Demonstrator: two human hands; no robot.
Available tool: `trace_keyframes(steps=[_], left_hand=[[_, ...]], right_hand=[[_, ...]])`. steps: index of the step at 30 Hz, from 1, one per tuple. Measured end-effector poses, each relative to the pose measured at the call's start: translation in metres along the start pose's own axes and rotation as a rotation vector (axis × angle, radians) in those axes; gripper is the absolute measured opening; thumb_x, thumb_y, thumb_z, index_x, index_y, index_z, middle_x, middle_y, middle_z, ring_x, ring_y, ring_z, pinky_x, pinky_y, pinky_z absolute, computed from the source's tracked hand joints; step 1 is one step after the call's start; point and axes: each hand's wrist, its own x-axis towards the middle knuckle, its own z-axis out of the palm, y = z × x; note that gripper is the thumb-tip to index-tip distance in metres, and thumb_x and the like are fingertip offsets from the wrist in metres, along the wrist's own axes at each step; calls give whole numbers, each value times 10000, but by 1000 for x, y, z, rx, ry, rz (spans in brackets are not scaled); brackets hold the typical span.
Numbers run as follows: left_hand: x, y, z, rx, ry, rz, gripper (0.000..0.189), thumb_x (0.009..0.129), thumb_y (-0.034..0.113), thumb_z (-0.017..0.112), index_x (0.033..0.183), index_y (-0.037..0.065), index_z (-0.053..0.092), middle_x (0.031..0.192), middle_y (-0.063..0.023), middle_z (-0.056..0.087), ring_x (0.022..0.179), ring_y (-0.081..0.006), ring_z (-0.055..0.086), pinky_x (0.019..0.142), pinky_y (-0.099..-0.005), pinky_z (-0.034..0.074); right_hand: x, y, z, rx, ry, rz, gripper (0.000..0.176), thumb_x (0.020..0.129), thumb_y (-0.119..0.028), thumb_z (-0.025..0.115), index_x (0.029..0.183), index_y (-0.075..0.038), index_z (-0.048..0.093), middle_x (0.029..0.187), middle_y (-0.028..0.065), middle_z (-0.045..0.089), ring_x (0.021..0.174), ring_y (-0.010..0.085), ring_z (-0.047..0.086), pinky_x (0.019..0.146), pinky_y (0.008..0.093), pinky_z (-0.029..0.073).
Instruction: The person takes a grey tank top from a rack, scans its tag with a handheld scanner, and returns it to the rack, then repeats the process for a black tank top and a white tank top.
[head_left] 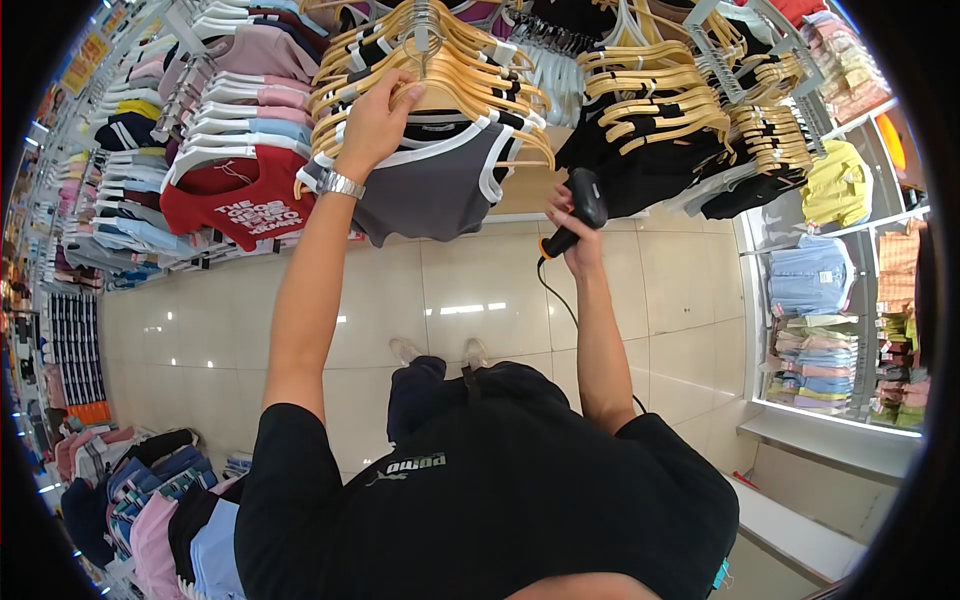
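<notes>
My left hand [377,120] is at the front wooden hanger [437,98] on the middle rail, its fingers pinched near the base of the metal hook. From that hanger hangs a grey sleeveless top [428,190] with white trim. To the right, my right hand [580,235] is wrapped round the handle of a black handheld scanner [588,200], whose cable runs down beside my right forearm. The scanner's head points up, near black garments [640,165] on wooden hangers.
A red printed top [235,200] hangs with other clothes on the left. Shelves with folded shirts [812,275] stand at the right. More garments [165,510] lie at the lower left. Tiled floor [500,260] runs between the displays.
</notes>
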Motion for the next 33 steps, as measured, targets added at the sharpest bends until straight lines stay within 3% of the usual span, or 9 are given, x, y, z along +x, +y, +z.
trace_keyframes(steps=[5, 10, 14, 18, 21, 24, 26, 30, 33], left_hand=[[-1, -2, 4, 137, 85, 83, 382, 985, 387, 610, 1155, 47, 580, 899, -192, 689, 805, -363, 661, 724, -414, 505], [-17, 6, 8, 536, 195, 203, 400, 923, 356, 662, 1186, 63, 595, 1058, -167, 641, 968, -375, 602, 819, -470, 486], [-48, 3, -5, 454, 411, 220, 362, 903, 270, 699, 1160, 39, 591, 1032, -157, 618, 969, -340, 603, 864, -435, 474], [-122, -56, 4, -249, 513, -428, 260, 901, 133, 683, 1108, 8, 587, 1012, -111, 629, 958, -240, 606, 867, -394, 475], [-165, -146, 34, -135, 344, -591, 365, 863, 160, 732, 1150, -7, 581, 1101, -139, 620, 1027, -270, 603, 918, -400, 474], [-182, -190, 54, -42, 204, -564, 487, 824, 175, 775, 1215, -22, 561, 1196, -180, 596, 1108, -332, 587, 978, -400, 460], [-177, -203, 58, 127, 171, -372, 589, 800, 184, 801, 1278, -28, 531, 1265, -205, 572, 1168, -374, 565, 1017, -402, 445], [-157, -195, 44, 42, 67, -409, 723, 772, 206, 835, 1347, -36, 470, 1253, -219, 601, 1156, -383, 590, 1016, -412, 457], [-154, -182, 40, -201, 6, -458, 790, 768, 247, 857, 1370, -50, 441, 1248, -209, 619, 1148, -337, 610, 1010, -399, 473]], right_hand=[[-6, 24, -7, -645, -214, 173, 779, 678, -48, 845, 1387, -45, 523, 1135, 57, 670, 1008, 171, 614, 902, 308, 481], [17, 28, 34, -804, -243, 237, 900, 649, -97, 887, 1447, -64, 471, 1213, 68, 642, 1111, 209, 600, 975, 332, 469], [41, 45, 36, -786, -324, 217, 950, 629, -70, 887, 1470, -68, 446, 1275, 93, 604, 1157, 225, 585, 1004, 342, 463], [53, 61, 37, -688, -302, 105, 985, 610, -54, 890, 1479, -50, 425, 1263, 104, 608, 1166, 229, 582, 1004, 340, 465], [67, 76, 29, -734, -340, 114, 892, 619, -64, 893, 1416, -27, 495, 1200, 89, 640, 1134, 210, 601, 974, 335, 479], [74, 72, 35, -797, -377, 379, 625, 686, -87, 865, 1266, -30, 641, 1154, 59, 683, 1065, 183, 611, 975, 324, 460], [69, 66, 46, -717, -382, 336, 565, 689, -81, 863, 1218, -29, 670, 1125, 55, 693, 1047, 177, 619, 970, 322, 464], [66, 77, 51, -648, -311, 270, 576, 626, -143, 906, 1151, -41, 691, 1097, 50, 678, 1035, 194, 631, 967, 332, 476], [65, 94, 43, -741, -189, -7, 667, 608, -140, 909, 1219, -56, 655, 1123, 71, 679, 1075, 222, 626, 979, 343, 469]])
